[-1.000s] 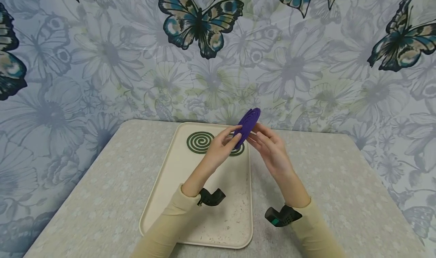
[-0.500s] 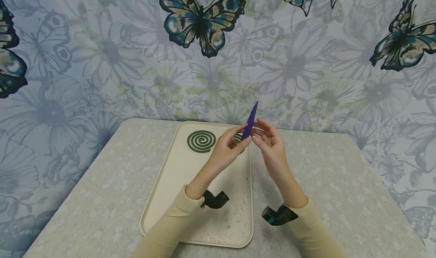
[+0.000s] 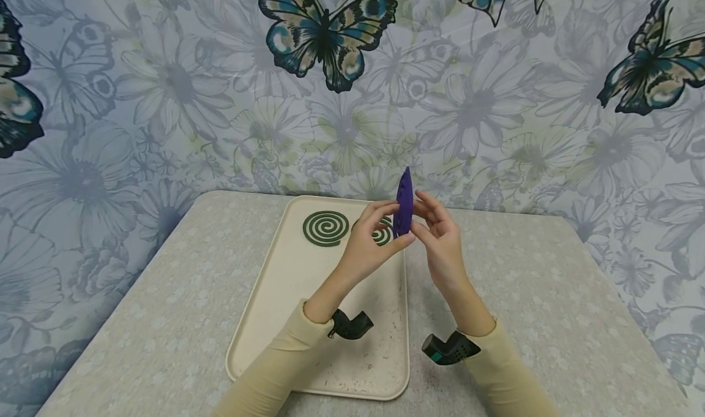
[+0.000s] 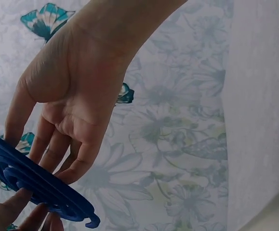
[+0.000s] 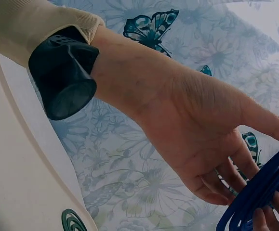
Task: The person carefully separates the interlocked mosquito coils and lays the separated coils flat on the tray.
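Observation:
A purple mosquito coil (image 3: pixel 404 206) is held up above the far right part of the tray, seen nearly edge-on in the head view. My left hand (image 3: pixel 368 239) pinches it from the left, thumb low and fingers higher. From the other side my right hand (image 3: pixel 445 245) holds it between bent fingers and thumb. Spiral grooves and a hooked end show on the coil (image 4: pixel 57 193) in the left wrist view. One green mosquito coil (image 3: pixel 325 228) lies flat on the tray; a second green coil (image 3: pixel 382 231) is partly hidden behind my left hand.
The cream tray (image 3: pixel 377 319) lies lengthwise on the grey patterned table (image 3: pixel 165 294), with dark crumbs near its front right. Behind the table rises a wall covering (image 3: pixel 193 86) with flowers and butterflies. A black wrist camera (image 3: pixel 352 325) sits on the left wrist.
The purple coil has turned from a slanted face towards upright and edge-on. Both hands have shifted their fingers on it, and the left hand has moved slightly right.

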{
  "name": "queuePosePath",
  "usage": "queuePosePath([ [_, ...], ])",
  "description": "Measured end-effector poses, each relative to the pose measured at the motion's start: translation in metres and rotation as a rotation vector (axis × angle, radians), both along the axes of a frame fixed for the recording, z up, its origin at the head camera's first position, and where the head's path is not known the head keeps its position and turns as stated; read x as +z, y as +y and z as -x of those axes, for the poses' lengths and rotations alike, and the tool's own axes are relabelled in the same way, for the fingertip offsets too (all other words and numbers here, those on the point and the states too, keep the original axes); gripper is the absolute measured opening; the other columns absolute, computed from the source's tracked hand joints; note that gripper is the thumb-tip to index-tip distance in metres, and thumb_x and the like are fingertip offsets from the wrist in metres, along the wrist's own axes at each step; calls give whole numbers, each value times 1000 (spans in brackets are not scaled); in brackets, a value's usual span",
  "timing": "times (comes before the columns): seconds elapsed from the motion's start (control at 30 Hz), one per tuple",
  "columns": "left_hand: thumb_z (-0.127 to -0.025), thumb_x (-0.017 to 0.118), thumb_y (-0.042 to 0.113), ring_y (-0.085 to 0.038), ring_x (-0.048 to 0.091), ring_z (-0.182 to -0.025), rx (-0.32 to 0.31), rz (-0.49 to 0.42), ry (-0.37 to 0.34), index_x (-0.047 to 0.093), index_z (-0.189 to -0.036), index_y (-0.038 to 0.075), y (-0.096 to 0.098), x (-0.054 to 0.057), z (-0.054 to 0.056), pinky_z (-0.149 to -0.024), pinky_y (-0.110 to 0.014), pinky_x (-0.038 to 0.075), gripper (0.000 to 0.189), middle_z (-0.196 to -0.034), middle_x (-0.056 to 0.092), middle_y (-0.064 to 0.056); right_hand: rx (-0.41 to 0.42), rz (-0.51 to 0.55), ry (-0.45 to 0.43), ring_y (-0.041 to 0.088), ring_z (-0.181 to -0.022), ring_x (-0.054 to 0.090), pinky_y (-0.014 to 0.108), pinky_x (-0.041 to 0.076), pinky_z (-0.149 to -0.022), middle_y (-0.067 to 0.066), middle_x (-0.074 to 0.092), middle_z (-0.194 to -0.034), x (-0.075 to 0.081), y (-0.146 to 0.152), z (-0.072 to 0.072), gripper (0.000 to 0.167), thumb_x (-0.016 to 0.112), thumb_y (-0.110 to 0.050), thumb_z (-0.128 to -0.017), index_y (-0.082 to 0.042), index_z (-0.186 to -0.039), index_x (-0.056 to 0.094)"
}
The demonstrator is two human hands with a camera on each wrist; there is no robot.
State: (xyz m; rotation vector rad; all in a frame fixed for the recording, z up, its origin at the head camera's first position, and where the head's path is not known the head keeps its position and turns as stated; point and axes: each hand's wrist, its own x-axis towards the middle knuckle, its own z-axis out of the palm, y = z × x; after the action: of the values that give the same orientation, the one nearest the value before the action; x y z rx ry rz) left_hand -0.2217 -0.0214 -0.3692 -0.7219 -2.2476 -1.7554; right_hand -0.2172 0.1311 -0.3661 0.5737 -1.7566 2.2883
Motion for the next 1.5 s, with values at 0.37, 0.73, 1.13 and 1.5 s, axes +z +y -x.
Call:
queuePosePath([
  [0.37,-75,81,17,-21,47,-125,46,27,47,55,-132,5,-4,2,1,-97,-39,47,63,-137,48,-6,99,-49,-18,12,-120,48,21,42,-102,-7,56,-127,1,2,-1,54,49,-4,-96,-6,-148,31],
  [0.73,-77,78,9,-27,47,-121,23,24,78,57,-129,1,-8,6,0,-96,-44,47,56,-129,48,-14,100,-87,8,8,-114,52,21,45,-95,-10,56,-127,3,7,-1,68,59,9,-86,-13,-146,35],
  [1.13,-77,78,8,-29,36,-136,-38,-41,-68,57,-126,4,-11,11,-1,-109,-48,39,53,-148,33,-9,-12,-78,100,9,-113,54,28,41,-96,-12,61,-122,3,6,-3,63,56,13,-82,-16,-137,46],
  [1.5,-79,75,8,-27,40,-136,-63,-145,-246,56,-128,8,-11,12,-1,-102,-38,48,53,-155,27,-3,-44,-33,121,17,-122,47,27,43,-99,1,53,-129,2,6,-2,60,58,9,-83,-7,-138,41],
])
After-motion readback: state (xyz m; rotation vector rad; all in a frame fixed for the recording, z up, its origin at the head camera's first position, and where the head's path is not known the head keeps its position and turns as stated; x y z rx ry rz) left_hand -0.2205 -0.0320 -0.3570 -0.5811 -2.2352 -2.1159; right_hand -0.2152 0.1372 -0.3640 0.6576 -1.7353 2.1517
